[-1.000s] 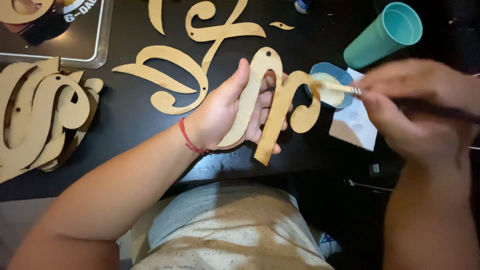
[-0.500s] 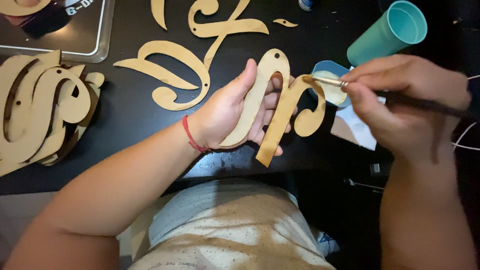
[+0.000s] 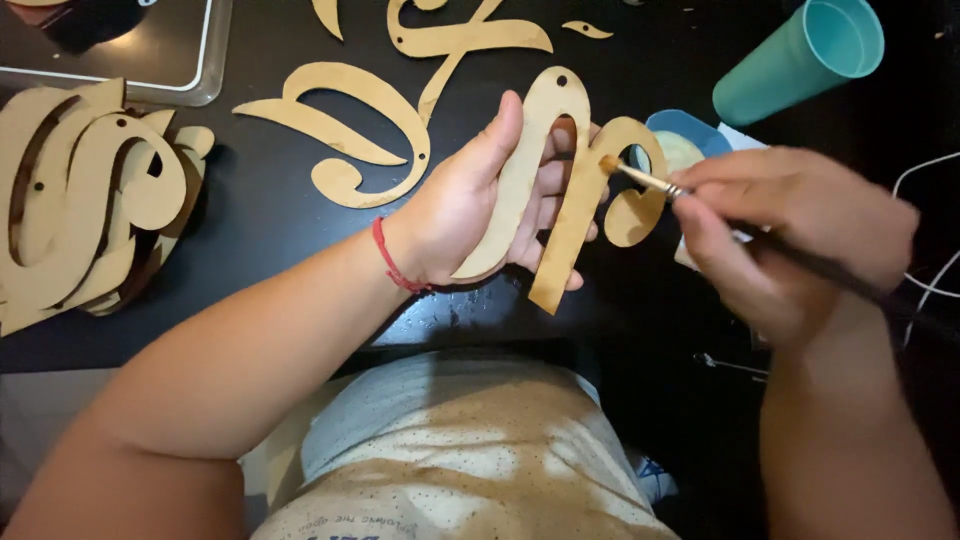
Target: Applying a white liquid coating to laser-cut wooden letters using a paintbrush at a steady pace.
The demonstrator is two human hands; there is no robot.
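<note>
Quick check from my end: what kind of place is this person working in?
Probably a home craft table, not a workshop. A black tabletop holds loose wooden script-letter cutouts and a stack of them. The left hand holds one cutout while the right hand applies a small paintbrush, near a teal cup.

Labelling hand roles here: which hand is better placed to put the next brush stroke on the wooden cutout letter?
Right. The right hand grips the paintbrush, its bristle tip already on the wooden cutout letter. The left hand is full, cradling that letter from beneath above the black table.
</note>
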